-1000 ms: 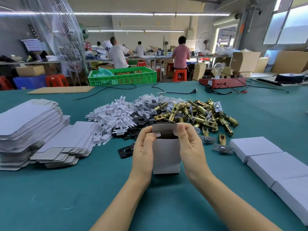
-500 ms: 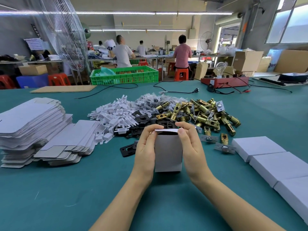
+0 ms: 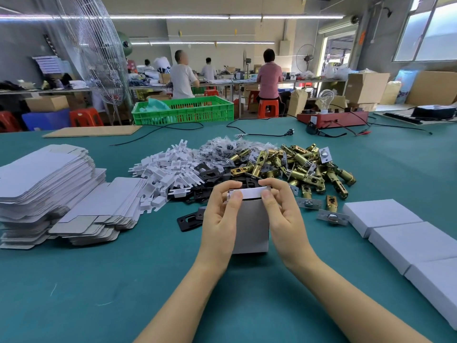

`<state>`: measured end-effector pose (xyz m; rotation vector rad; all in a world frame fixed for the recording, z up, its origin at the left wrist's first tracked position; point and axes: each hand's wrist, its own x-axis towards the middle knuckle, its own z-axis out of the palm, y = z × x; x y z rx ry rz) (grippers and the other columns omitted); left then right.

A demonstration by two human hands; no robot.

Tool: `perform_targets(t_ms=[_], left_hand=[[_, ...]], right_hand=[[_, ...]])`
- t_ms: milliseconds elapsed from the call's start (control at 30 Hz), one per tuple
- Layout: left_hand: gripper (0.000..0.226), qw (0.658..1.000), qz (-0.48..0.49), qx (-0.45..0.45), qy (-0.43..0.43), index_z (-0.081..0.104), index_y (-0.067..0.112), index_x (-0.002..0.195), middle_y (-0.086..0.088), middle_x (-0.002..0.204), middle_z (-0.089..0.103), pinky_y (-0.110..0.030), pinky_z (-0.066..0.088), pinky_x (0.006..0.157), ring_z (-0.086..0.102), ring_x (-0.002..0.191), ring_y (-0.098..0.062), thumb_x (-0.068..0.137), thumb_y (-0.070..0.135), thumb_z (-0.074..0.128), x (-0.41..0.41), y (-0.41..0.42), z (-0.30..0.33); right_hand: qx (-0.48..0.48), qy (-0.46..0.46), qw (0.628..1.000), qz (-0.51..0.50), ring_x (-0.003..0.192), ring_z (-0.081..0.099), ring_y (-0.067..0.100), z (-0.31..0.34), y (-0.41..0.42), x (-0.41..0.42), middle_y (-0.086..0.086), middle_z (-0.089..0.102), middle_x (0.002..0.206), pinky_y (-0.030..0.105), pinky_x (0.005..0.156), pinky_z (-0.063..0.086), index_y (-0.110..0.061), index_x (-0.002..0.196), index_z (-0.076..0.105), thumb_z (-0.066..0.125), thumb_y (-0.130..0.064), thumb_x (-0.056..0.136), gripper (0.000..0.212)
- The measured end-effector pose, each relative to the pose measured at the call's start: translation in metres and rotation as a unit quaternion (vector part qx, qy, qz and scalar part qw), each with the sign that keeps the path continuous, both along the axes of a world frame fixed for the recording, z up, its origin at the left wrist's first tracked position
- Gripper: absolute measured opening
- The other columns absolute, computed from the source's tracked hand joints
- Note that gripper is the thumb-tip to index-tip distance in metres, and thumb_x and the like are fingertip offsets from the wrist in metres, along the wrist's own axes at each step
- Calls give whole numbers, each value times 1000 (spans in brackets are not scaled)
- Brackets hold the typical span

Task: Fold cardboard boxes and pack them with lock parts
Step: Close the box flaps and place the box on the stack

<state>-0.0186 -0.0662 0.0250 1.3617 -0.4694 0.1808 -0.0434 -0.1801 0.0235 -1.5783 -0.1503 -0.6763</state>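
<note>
On the table, the box flap now folded down.

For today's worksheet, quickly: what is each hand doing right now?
Left hand: holding the grey box, thumb on its top flap.
Right hand: holding the same box, thumb on the flap too.

A factory packing workshop: a broad teal tabletop carries bulk heaps of brass latch bolts, white plastic inserts and stacked flat box blanks. Behind it, workers sit on red stools at long benches under fluorescent tube lights, among cardboard cartons, a green crate and industrial fans.
</note>
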Motion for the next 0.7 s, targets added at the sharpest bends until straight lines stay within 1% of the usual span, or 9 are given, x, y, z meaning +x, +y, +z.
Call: perform_targets(t_ms=[67, 200, 300, 367, 467, 533, 567, 633, 700], left_hand=[[14, 1000, 6, 5, -10, 63, 46, 95, 14, 84, 60, -18, 47, 71, 54, 78, -6, 90, 39, 52, -1, -1, 1], [15, 1000, 12, 18, -22, 63, 48, 91, 17, 87, 62, -18, 46, 71, 54, 79, -5, 91, 38, 51, -1, 0, 2], [22, 999, 5, 33, -39, 62, 50, 99, 23, 92, 62, -14, 45, 74, 54, 80, 0, 93, 34, 48, -1, 2, 3], [23, 998, -1, 46, -50, 63, 46, 103, 24, 94, 62, -11, 44, 74, 54, 82, 1, 95, 32, 46, -1, 3, 4], [19, 996, -2, 56, -63, 63, 34, 101, 24, 93, 62, -8, 41, 76, 55, 83, 4, 96, 28, 45, -2, 5, 4], [18, 996, -12, 56, -61, 62, 30, 101, 25, 90, 62, -8, 41, 74, 54, 83, 4, 96, 28, 45, -2, 6, 3], [18, 997, -17, 54, -58, 62, 29, 100, 25, 90, 62, -8, 41, 73, 54, 82, 4, 96, 28, 44, -2, 6, 3], [18, 997, -21, 52, -50, 62, 28, 100, 23, 90, 62, -10, 41, 71, 54, 79, 2, 96, 30, 45, -1, 7, 3], [18, 997, -17, 54, -51, 63, 27, 100, 23, 90, 62, -11, 41, 71, 53, 79, 2, 95, 30, 45, -1, 7, 3]], right_hand=[[-4, -3, 1000, -5, 67, 50, -5, 0, 0, 0, -23, 58, 83, 9, 62, 40, -39, 101, 58, 47, -22, 100, 19], [2, -5, 1000, -10, 70, 53, -6, 1, 0, 0, -22, 61, 88, 10, 63, 41, -29, 100, 60, 49, -19, 99, 15], [-2, -8, 1000, -14, 69, 53, -6, 3, -1, -1, -22, 62, 90, 13, 63, 42, -26, 100, 61, 50, -17, 99, 14], [-7, -10, 1000, -12, 67, 51, 3, 4, -2, -2, -22, 61, 89, 17, 62, 41, -27, 98, 61, 50, -16, 99, 15], [-20, -16, 1000, -13, 66, 48, 14, 4, -3, -2, -20, 60, 86, 20, 60, 39, -28, 98, 60, 50, -20, 98, 12], [-21, -15, 1000, -14, 68, 48, 12, 3, -1, -3, -16, 58, 88, 19, 63, 40, -26, 99, 59, 47, -28, 94, 13], [-21, -12, 1000, -15, 71, 48, 11, 2, 0, -2, -9, 58, 93, 20, 67, 40, -27, 100, 58, 44, -30, 92, 16], [-32, -10, 999, -20, 77, 48, 8, 1, 1, -2, 3, 54, 100, 20, 72, 38, -29, 99, 56, 42, -32, 92, 16], [-50, -10, 998, -26, 81, 48, 8, 1, 1, -1, 5, 53, 102, 20, 74, 37, -31, 100, 54, 41, -32, 93, 15]])
